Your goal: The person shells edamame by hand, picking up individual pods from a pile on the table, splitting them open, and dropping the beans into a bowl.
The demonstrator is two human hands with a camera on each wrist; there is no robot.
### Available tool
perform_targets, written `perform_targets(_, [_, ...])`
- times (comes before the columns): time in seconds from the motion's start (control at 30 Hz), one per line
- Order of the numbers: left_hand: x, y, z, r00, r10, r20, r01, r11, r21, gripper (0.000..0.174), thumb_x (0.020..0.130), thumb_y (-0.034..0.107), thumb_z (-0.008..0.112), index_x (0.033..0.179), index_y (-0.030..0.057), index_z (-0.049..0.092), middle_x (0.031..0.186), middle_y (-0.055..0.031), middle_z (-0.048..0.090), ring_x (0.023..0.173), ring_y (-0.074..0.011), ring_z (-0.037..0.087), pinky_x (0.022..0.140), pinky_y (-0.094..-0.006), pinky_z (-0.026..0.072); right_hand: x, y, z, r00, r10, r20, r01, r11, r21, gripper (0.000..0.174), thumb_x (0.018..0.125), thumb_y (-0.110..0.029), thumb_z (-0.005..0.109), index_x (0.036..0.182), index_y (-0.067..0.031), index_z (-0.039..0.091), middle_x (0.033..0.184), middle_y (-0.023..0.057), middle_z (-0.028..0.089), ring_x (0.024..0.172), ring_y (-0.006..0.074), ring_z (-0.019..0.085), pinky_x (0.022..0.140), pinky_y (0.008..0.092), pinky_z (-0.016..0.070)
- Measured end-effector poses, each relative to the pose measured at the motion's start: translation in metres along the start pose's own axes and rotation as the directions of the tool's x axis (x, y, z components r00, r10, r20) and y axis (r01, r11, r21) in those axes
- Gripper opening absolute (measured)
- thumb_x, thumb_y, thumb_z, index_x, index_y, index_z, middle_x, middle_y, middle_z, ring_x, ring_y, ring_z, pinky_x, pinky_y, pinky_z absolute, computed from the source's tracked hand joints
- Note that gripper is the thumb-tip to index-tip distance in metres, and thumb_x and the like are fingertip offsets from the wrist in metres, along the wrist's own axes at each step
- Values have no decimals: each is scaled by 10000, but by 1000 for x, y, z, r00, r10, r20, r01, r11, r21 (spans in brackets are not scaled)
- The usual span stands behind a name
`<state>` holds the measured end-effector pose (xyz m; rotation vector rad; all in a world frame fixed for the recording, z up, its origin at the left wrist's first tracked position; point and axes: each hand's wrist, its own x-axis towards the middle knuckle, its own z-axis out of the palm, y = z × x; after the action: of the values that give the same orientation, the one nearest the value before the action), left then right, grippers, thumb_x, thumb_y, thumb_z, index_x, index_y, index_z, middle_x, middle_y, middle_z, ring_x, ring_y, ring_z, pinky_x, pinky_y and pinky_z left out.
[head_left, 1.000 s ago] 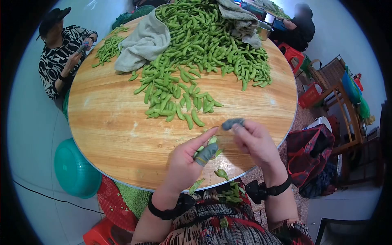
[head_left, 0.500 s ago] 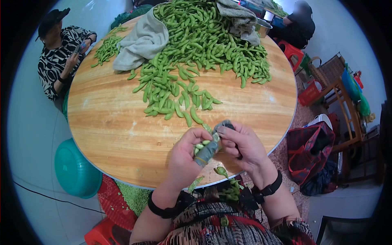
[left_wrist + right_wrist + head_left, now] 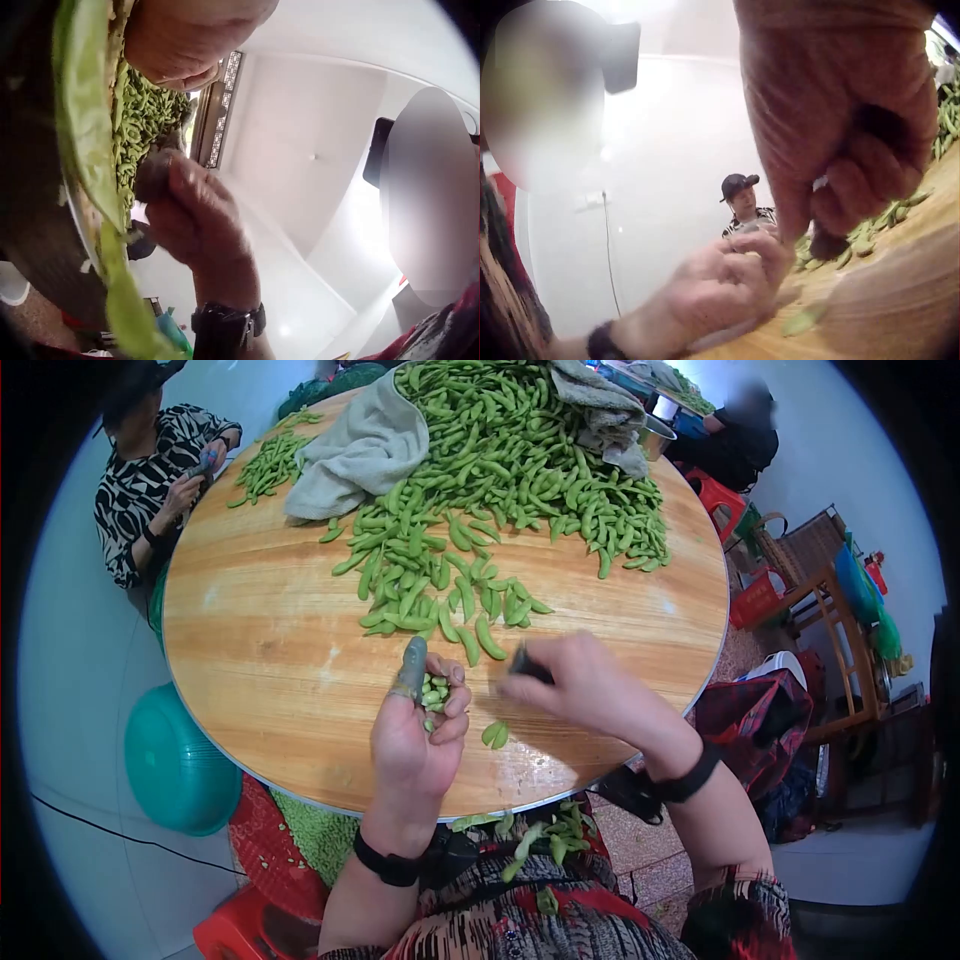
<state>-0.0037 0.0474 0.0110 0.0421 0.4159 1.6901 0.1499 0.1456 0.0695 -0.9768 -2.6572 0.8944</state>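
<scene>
My left hand (image 3: 412,752) is turned palm up, its fingers curled around several shelled green soybeans (image 3: 434,692). A grey cover (image 3: 410,668) sheathes its thumb. To the right, my right hand (image 3: 590,682) hovers low over the table, blurred, with its thumb and dark-covered finger apart and no pod visible between them. The right wrist view shows its other fingers (image 3: 862,180) bent. A split pod (image 3: 495,734) lies on the wood between the two hands. Loose soybean pods (image 3: 485,638) lie just beyond both hands.
A large heap of pods (image 3: 500,460) with grey cloths (image 3: 360,450) covers the far side of the round wooden table (image 3: 270,660). Empty pods (image 3: 560,835) lie on my lap. A teal basin (image 3: 180,760) stands left. Another person (image 3: 150,480) sits at the far left.
The hands, together at a pod half a second ago, have come apart. My left hand turned palm up and moved left; the right swung forward and left. A split pod now shows on the table.
</scene>
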Motion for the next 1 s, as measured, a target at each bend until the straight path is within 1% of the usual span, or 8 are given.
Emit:
perform_targets(0.17, [0,0,4,998,28,-62,-9,957,291,210,932,165,422,1062,19,501,852,-47,488,594,-79,411,376,-140,251,28,13,26,978,-53,-203,-20,939,-344,324,752,-301,647,752,13,567,676,218,589,660,382,585,603,443,471])
perform_targets(0.27, [-6,-3,12,996,59,-68,-36,953,299,213,884,26,425,1073,0,521,838,-59,522,604,-99,442,406,-149,254,20,16,25,964,-67,-256,15,980,-199,274,782,-259,632,762,7,568,643,168,592,601,291,601,563,387,469])
perform_targets(0.37, [-5,-5,11,997,-79,0,75,951,301,208,896,75,470,1082,2,528,808,-22,520,573,-55,412,403,-132,247,-6,-5,16,988,153,19,-132,777,616,223,881,-214,550,799,-7,556,655,-22,521,595,58,461,535,227,395])
perform_targets(0.47, [-3,-10,-5,997,-19,71,-4,952,306,166,873,55,507,1021,4,565,772,-12,535,559,-35,404,405,-135,240,-20,-12,13,968,104,230,-245,611,752,224,917,-227,496,830,-26,539,668,-35,504,583,50,442,533,207,374])
perform_targets(0.7, [-7,-9,3,996,71,45,-83,905,417,105,786,-23,578,883,-2,614,755,-7,578,568,-8,416,436,-151,270,-24,-5,17,969,18,247,-218,536,815,244,952,-200,420,775,-48,491,636,-33,463,558,49,391,512,196,333])
perform_targets(0.8, [-7,-16,4,982,156,107,-189,790,584,106,790,-26,586,891,6,597,774,-35,583,537,-7,412,411,-149,235,-25,3,22,971,32,236,-214,554,804,242,951,-194,425,770,-46,488,635,-34,463,542,51,380,502,192,317])
perform_targets(0.87, [-6,-22,4,913,341,224,-388,561,731,81,811,-8,561,886,-16,590,776,-52,588,526,-12,419,419,-137,251,-28,-2,22,968,53,246,-238,505,830,239,949,-192,432,769,-47,490,633,-37,461,536,48,375,496,188,309])
perform_targets(1.0, [-12,-10,8,987,95,134,-153,819,553,107,827,-4,515,906,-33,582,798,-68,594,551,-31,459,445,-139,311,-34,-16,18,942,81,325,-335,264,905,225,942,-187,453,764,-56,497,634,-49,457,529,33,363,486,181,296])
